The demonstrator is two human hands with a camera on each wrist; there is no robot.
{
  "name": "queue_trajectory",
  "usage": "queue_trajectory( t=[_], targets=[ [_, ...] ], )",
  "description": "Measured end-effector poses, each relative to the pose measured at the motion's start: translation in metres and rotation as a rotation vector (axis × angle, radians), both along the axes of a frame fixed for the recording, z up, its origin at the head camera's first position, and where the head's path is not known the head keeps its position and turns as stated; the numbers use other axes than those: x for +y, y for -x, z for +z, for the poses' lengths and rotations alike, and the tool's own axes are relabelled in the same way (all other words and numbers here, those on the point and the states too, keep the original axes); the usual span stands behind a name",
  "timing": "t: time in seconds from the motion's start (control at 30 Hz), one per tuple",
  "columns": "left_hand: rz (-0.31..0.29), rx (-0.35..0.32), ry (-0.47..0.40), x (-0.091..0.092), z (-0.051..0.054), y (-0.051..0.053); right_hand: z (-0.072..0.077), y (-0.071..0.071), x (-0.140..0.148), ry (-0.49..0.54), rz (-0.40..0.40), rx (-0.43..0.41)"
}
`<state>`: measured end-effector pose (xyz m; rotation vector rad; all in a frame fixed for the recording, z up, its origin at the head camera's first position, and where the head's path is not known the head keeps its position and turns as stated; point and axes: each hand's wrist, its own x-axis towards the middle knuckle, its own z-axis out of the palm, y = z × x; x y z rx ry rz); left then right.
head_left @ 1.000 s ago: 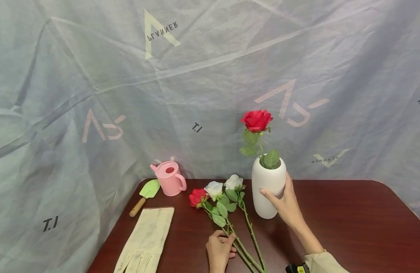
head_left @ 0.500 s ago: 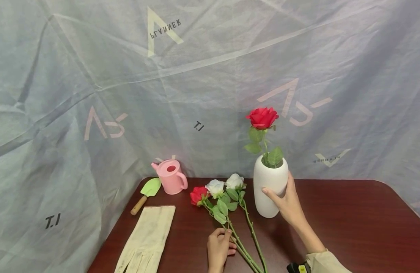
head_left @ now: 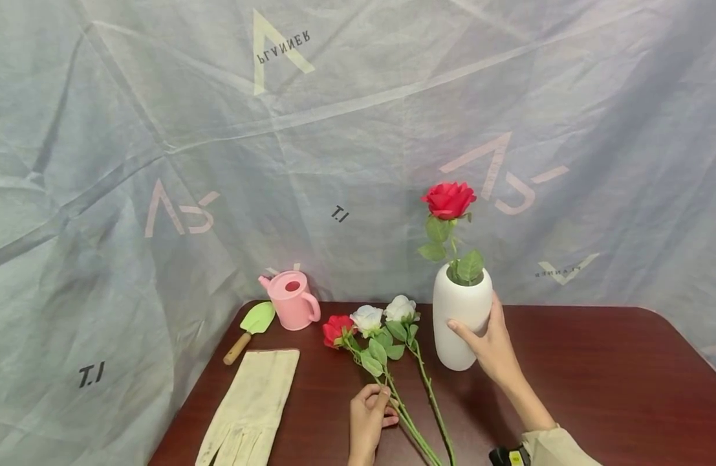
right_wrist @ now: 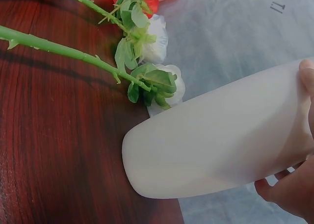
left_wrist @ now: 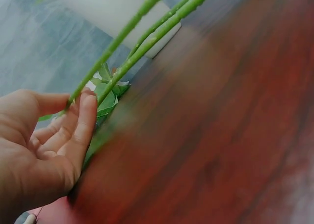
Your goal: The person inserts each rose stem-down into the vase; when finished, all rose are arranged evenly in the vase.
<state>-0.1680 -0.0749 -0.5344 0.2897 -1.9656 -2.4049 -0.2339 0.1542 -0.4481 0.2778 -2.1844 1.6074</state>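
Observation:
My right hand (head_left: 497,353) grips the side of the white vase (head_left: 459,317), in which a red rose (head_left: 449,200) stands upright. In the right wrist view the fingers wrap the vase (right_wrist: 206,140) near its upper part. Left of the vase lie a second red rose (head_left: 337,331) and two white roses (head_left: 367,320) (head_left: 401,309), stems toward the front edge. My left hand (head_left: 369,421) pinches a stem between thumb and fingertips; the left wrist view shows the hand (left_wrist: 54,140) with that green stem (left_wrist: 113,45), another stem passing close by.
A pink watering can (head_left: 292,304) stands at the back left of the dark red table (head_left: 596,375). Beside it lies a green trowel with a wooden handle (head_left: 237,349), and a cream glove (head_left: 253,398) is nearer the front. Grey fabric (head_left: 358,129) hangs behind.
My left hand has shifted slightly left, and the red rose's head on the table has moved a little left with its stem. My right hand keeps its grip on the vase.

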Motion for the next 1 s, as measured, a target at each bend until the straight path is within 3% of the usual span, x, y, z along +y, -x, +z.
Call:
queue_trajectory(
  t=[0.2, 0.5, 0.8, 1.0],
  targets=[
    [-0.010, 0.103, -0.017, -0.003, 0.002, -0.003, 0.005, -0.002, -0.002, -0.002, -0.001, 0.004],
    [0.032, 0.252, -0.055, -0.013, 0.011, -0.006, 0.033, -0.022, -0.013, 0.003, 0.019, 0.006],
    [0.100, 0.299, -0.152, -0.013, 0.027, -0.010, 0.034, -0.022, -0.012, 0.009, 0.015, 0.006],
    [0.182, 0.333, -0.285, -0.014, 0.044, -0.013, 0.034, -0.023, -0.013, 0.007, 0.008, 0.003]
  ],
)
